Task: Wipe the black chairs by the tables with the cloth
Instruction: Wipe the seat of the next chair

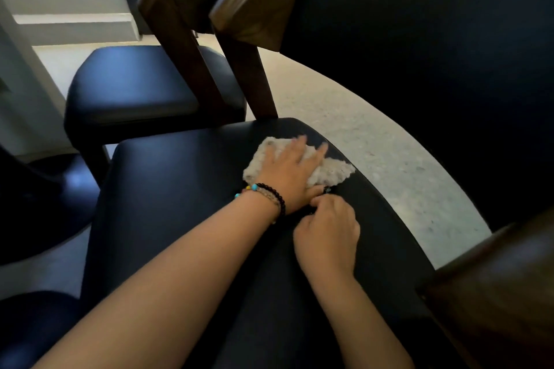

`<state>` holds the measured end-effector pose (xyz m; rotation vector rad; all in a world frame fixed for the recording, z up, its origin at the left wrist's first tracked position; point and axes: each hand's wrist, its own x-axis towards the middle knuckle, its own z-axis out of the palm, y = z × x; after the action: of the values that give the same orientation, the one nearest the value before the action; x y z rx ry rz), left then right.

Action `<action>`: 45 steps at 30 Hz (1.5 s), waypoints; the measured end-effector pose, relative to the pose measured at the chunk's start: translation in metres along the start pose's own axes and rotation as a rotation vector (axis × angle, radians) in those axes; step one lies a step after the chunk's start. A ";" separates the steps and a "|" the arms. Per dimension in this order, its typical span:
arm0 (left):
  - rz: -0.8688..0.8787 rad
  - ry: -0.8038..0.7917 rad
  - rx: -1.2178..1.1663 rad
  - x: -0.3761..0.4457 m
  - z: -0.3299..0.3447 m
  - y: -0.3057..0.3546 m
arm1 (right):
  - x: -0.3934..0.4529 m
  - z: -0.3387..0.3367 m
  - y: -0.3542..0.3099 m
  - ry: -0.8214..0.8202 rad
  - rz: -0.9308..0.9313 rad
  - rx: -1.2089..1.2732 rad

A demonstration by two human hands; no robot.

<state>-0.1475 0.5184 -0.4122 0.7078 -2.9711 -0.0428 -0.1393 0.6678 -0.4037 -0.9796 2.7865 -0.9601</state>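
Two hands: both at work on one chair seat, head view only.
Step in hand: wiping the seat (pixel 186 198) of the nearest black chair; my reading is mid-wipe, at the far right part of the cushion.
Cloth (pixel 329 172): pale, fluffy, crumpled flat on the seat near its back edge, partly under the left palm, one corner sticking out to the right.
Left hand (pixel 289 177): lies flat on the cloth, fingers straight and spread, pressing down; nothing curled round. Beaded bracelets (pixel 266 198) at the wrist.
Right hand (pixel 328 232): just behind the left hand, touching or nearly touching its heel; fingers curled under, knuckles up. It rests on the seat; whether it pinches anything I cannot tell.
Chair frame: dark wooden back post (pixel 248 69) rises from the seat's rear; padded backrest (pixel 419 54) looms at upper right.
Second chair (pixel 132 90): black seat just beyond on the left, close beside the first; no cloth on it.
Floor (pixel 374 141): pale speckled, seen between seat and backrest.
Next move, judged: sweep the cloth leftward and toward the front across the uncovered cushion, keeping the palm flat, then the backrest and the neighbouring chair.
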 end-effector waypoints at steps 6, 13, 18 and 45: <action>-0.114 -0.122 -0.006 0.028 0.001 -0.027 | -0.011 0.020 -0.001 0.011 -0.165 -0.143; 0.049 -0.118 -0.037 0.077 -0.007 -0.033 | -0.013 0.015 0.000 0.211 -0.504 0.184; 0.352 -0.068 -0.176 0.051 -0.016 -0.024 | -0.016 0.011 -0.001 0.391 -0.630 0.497; 0.245 -0.213 -0.506 -0.142 -0.058 0.002 | -0.028 -0.035 0.001 0.283 -0.152 0.771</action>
<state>-0.0174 0.5839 -0.3653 0.2881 -3.0087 -0.8634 -0.1252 0.7035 -0.3801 -0.9660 2.1627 -2.0984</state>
